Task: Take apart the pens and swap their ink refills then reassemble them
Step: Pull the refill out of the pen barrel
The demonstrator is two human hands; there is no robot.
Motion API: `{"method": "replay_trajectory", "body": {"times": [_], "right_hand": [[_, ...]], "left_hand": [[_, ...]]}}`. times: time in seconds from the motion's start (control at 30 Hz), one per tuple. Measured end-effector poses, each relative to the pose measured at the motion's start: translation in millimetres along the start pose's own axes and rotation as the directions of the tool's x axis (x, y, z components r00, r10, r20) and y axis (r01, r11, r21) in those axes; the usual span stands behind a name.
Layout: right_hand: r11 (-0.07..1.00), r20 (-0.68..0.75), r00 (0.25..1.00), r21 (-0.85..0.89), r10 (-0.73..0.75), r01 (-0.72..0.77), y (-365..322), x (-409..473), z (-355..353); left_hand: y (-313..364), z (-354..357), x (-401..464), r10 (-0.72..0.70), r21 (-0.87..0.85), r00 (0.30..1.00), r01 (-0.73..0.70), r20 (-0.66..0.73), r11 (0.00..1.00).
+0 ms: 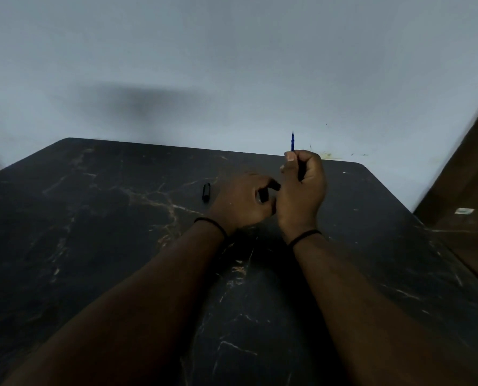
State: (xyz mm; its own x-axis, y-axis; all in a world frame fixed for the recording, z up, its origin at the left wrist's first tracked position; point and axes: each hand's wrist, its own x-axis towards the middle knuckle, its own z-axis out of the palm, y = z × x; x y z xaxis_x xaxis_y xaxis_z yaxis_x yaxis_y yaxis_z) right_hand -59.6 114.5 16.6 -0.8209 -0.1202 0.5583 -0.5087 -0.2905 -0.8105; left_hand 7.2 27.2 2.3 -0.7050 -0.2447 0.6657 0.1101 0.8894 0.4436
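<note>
My right hand (302,188) is closed around a thin blue ink refill (292,141) that stands upright, its tip rising above my thumb. A dark pen part shows inside the same fist. Just to its left, touching it, my left hand (243,200) grips a short black pen barrel (263,195) whose open end faces me. A black pen cap (206,192) lies alone on the dark marbled table (107,218), a little left of my left hand. Both wrists wear thin black bands.
A pale wall stands right behind the table's far edge. A brown wooden surface (472,196) rises at the right, beside the table's right edge. A small white label (465,210) sits on it.
</note>
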Motion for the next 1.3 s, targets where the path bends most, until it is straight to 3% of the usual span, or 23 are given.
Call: {"method": "replay_trajectory", "body": {"times": [0.17, 0.4, 0.6, 0.9, 1.0, 1.1, 1.2, 1.3], "right_hand": [[0.988, 0.043, 0.994, 0.114, 0.101, -0.106, -2.5, 3.5, -1.0], [0.976, 0.107, 0.987, 0.174, 0.117, -0.134, -4.2, 1.8, 3.0], [0.99, 0.01, 0.999, 0.133, 0.048, -0.049, -11.0, 9.4, 0.7], [0.955, -0.099, 0.96, 0.117, -0.262, 0.273, -42.7, 38.4, -17.9], [0.955, -0.108, 0.949, -0.019, -0.298, 0.297, -32.7, 52.3, -27.7], [0.937, -0.007, 0.97, -0.258, -0.244, 0.234, -2.2, 59.4, -44.2], [0.813, 0.095, 0.995, -0.576, -0.036, 0.085, 38.6, 60.1, -64.4], [0.627, 0.152, 0.962, -0.779, 0.228, -0.026, 63.1, 61.9, -72.7]], "left_hand": [[9.0, 0.6, 1.8, 0.043, 0.009, 0.999, -0.043, 0.002, 0.999], [6.1, 4.2, 1.7, -0.079, -0.043, 0.997, 0.08, 0.015, 0.996], [-2.8, 5.7, 1.8, -0.169, 0.068, 0.984, 0.173, -0.052, 0.983], [-14.5, 13.2, 2.8, -0.187, 0.091, 0.975, 0.198, -0.119, 0.976], [-14.7, 13.1, 1.4, -0.153, 0.109, 0.973, 0.173, -0.173, 0.979], [-13.5, 13.4, 1.4, -0.132, 0.128, 0.973, 0.158, -0.187, 0.979], [-13.7, 15.2, 1.7, -0.165, 0.115, 0.971, 0.186, -0.172, 0.976], [-12.4, 16.0, 2.7, -0.177, 0.111, 0.969, 0.197, -0.17, 0.974]]}}
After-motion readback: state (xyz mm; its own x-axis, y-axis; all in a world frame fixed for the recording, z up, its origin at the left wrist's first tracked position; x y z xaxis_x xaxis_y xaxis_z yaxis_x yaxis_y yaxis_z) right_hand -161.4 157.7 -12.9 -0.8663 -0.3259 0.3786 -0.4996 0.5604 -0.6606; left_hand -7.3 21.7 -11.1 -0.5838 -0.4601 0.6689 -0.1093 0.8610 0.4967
